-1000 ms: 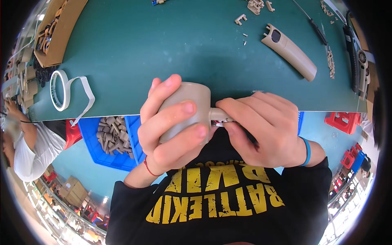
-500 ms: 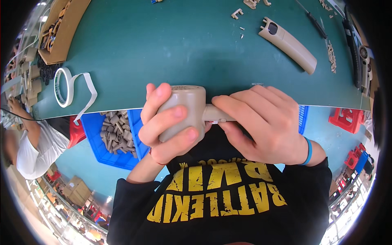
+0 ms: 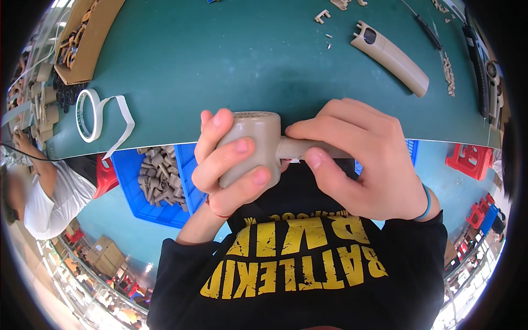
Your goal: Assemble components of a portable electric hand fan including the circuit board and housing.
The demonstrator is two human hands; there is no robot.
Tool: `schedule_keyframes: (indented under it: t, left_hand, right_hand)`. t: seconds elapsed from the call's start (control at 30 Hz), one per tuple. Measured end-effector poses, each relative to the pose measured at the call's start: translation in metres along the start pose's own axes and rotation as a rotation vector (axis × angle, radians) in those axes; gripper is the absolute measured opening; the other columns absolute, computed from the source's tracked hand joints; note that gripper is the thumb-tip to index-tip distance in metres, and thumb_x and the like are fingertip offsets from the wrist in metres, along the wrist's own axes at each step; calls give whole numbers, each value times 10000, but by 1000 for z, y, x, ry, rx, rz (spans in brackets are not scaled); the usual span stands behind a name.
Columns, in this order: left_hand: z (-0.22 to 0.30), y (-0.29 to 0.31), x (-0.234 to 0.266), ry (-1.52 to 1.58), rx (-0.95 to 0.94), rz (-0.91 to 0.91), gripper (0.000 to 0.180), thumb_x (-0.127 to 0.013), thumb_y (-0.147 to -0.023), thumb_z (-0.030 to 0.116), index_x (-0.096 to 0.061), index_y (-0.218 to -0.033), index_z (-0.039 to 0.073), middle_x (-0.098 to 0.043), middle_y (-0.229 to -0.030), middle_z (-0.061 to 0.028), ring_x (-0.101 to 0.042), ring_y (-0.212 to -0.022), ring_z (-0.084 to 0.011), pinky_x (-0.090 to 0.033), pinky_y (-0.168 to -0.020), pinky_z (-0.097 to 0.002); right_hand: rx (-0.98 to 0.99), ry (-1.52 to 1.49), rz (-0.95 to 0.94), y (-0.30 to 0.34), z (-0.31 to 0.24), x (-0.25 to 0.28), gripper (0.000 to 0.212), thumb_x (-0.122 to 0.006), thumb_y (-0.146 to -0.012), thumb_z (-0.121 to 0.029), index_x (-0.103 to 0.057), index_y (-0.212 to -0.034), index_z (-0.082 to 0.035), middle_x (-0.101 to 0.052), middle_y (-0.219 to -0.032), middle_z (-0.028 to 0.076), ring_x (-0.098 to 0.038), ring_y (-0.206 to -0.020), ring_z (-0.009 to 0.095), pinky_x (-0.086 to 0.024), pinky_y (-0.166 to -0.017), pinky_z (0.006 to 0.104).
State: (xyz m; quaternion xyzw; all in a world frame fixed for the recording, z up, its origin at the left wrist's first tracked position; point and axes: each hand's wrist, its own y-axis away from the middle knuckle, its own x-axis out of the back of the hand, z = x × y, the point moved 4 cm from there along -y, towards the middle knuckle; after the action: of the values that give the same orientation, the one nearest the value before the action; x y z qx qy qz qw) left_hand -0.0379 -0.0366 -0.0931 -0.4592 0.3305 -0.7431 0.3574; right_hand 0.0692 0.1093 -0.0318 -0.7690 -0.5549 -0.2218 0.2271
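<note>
Left hand (image 3: 224, 159) curls round the beige vented housing (image 3: 267, 141); my right hand (image 3: 366, 159) holds its stem (image 3: 295, 147) between thumb and forefinger, at the near edge of the green table (image 3: 220, 66), where I see a curved handle shell (image 3: 395, 61) farther right.

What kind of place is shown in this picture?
Probably a small-parts assembly workshop: a blue bin holds many similar grey-beige pieces, a screwdriver lies on the green worktable, and another person sits nearby.
</note>
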Motion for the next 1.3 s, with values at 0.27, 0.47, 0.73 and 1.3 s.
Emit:
schedule_keyframes:
  t: [0.27, 0.47, 0.73, 1.3]
  left_hand:
    - [1, -2, 2, 5, 12, -58, 748, -921, -631, 166, -430, -1193, 225, -448, -1246, -60, -527, -1222, -391, -523, -992, -486]
    - [0, -4, -2, -8, 9, -42, 764, -918, -632, 158, -410, -1199, 226, -429, -1250, -62, -502, -1247, -388, -513, -1005, -481]
    - [3, 1, 0, -9, 0, -14, 760, -917, -637, 173, -402, -1196, 211, -418, -1244, -61, -507, -1220, -343, -486, -1036, -496]
    - [3, -22, 7, 104, 11, -66, 727, -907, -642, 128, -441, -1194, 212, -446, -1261, -59, -487, -1260, -398, -448, -1024, -564]
  right_hand:
    - [-25, -35, -7, -1, 2, 1, 249, -589, -726, 16, -661, -964, 8, -584, -752, 111, -549, -636, 266, -449, -570, 340]
    - [-22, -26, -4, -3, 2, 2, 257, -597, -716, 4, -661, -964, 5, -586, -749, 115, -548, -637, 278, -448, -578, 346]
    - [-20, -34, 3, 2, 1, -1, 260, -611, -710, -1, -663, -965, 7, -592, -754, 116, -557, -644, 275, -451, -582, 342]
    - [36, -72, -54, -14, -8, 29, 299, -706, -742, -60, -677, -1037, -20, -635, -842, 118, -614, -722, 289, -492, -628, 344]
